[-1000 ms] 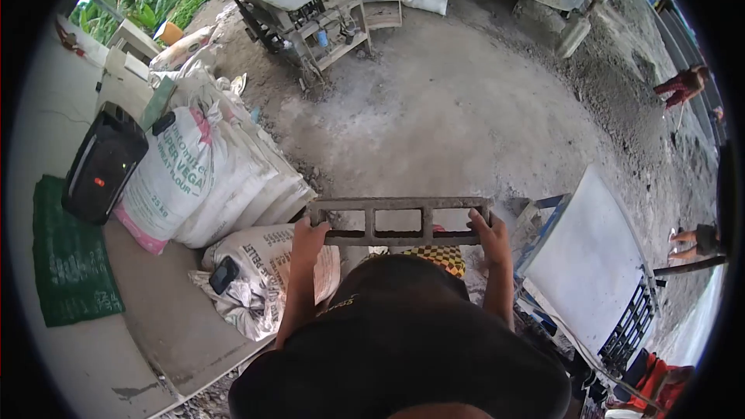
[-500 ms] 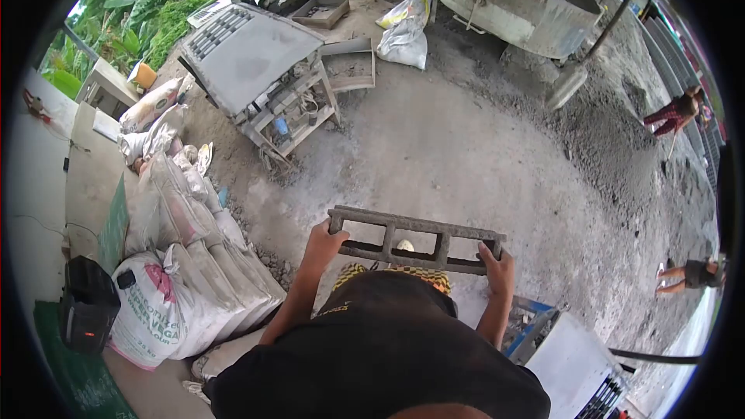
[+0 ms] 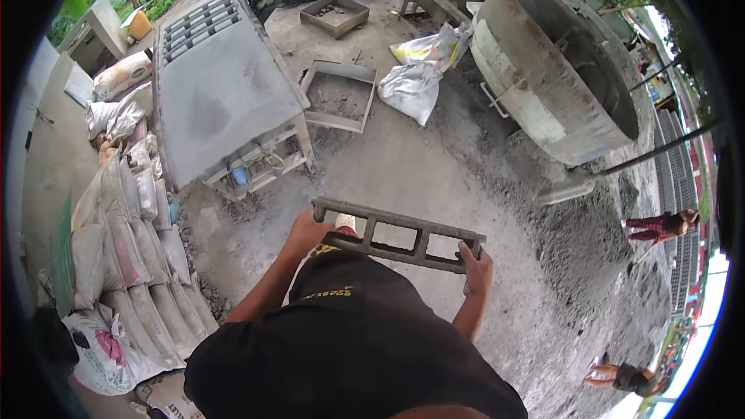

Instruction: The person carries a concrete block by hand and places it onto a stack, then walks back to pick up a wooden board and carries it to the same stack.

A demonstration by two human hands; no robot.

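Observation:
A grey concrete hollow block (image 3: 421,247) with three openings is held in front of my body, tilted slightly down to the right. My left hand (image 3: 307,230) grips its left end, and my right hand (image 3: 476,265) is closed around its right end, thumb on the near face. Beneath the block's left part, a light shoe (image 3: 346,222) shows on the ground. The mould table (image 3: 225,93) lies ahead on the left, its flat top bare grey with a row of slotted openings along the far end.
Stacked sacks (image 3: 128,252) line the left wall. A wooden frame box (image 3: 339,95) and white sacks (image 3: 411,89) lie ahead. The large mixer drum (image 3: 543,70) stands at front right, beside a gravel heap (image 3: 574,240). Two people (image 3: 660,226) are at far right.
My view has moved forward and turned, so the table, frame box and mixer appear nearer. The block stays held between both hands, and one shoe now shows under its left part.

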